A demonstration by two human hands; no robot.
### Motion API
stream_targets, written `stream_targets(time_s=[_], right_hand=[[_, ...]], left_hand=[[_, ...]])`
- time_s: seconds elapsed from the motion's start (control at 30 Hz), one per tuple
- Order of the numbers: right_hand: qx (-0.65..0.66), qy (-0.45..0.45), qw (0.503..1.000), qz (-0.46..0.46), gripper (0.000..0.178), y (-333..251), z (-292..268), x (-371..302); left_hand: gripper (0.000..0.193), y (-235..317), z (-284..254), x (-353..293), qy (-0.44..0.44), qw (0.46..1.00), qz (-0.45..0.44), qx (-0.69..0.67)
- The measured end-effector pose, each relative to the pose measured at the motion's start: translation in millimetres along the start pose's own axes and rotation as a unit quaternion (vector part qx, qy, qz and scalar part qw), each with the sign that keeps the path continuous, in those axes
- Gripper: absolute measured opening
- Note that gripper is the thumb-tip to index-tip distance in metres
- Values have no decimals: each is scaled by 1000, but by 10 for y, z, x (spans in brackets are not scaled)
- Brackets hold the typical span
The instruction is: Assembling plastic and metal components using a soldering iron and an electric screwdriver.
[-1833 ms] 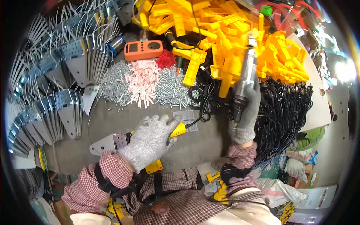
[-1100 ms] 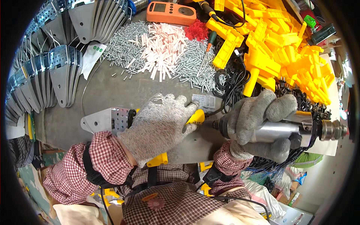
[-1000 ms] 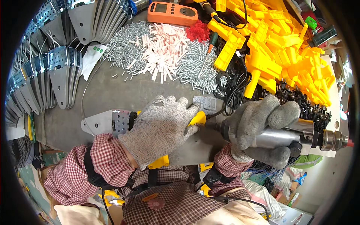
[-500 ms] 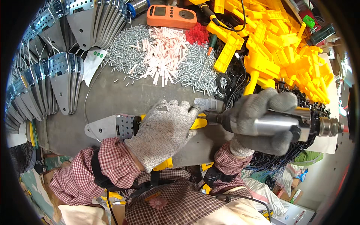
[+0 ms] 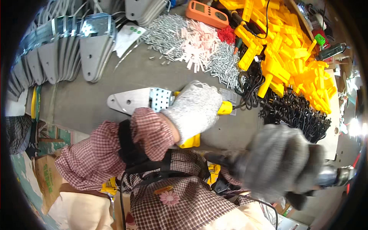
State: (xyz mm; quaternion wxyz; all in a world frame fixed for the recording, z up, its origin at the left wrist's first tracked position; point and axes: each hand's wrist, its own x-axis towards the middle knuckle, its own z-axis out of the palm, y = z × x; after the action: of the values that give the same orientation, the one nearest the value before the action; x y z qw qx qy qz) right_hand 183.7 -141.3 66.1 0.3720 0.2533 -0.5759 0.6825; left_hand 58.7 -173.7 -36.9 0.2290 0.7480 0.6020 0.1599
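Observation:
My gloved left hand [image 5: 193, 113] is closed over a yellow plastic handle [image 5: 225, 108] on the bench, hiding most of it. Out of the handle's left end comes a perforated metal sleeve [image 5: 160, 99], followed by a flat grey tapered blade [image 5: 128, 101]. A thin black cord runs from the right end. Lower right, close to my body, my gloved right hand [image 5: 281, 159] grips a silver power screwdriver [image 5: 328, 177]. Its dark nose points left, apart from the handle. Motion blurs this hand and tool.
Silver screws [image 5: 165, 36], pale strips [image 5: 199, 42] and red bits [image 5: 227, 35] lie in heaps at the back, near an orange meter [image 5: 207, 14]. Yellow handle shells [image 5: 283, 53] and black corded plugs [image 5: 295, 115] pile up on the right. Finished-looking blades [image 5: 90, 57] stand stacked at left.
The screwdriver has come away from the yellow handle and moved toward my body with my right hand. My left hand keeps its hold. The whole view has shifted.

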Motion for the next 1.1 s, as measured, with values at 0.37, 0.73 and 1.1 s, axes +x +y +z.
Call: stream_targets(time_s=[0.37,0.73,1.1], right_hand=[[-131,-24,985,107,43,284,227,-263],[-141,-105,973,147,48,119,44,-191],[-133,296,931,169,42,548,-93,83]], left_hand=[[30,-45,-8,23,38,998,31,-36],[32,-17,56,-53,84,996,29,-2],[60,-566,-315,-709,39,982,-75,-170]])
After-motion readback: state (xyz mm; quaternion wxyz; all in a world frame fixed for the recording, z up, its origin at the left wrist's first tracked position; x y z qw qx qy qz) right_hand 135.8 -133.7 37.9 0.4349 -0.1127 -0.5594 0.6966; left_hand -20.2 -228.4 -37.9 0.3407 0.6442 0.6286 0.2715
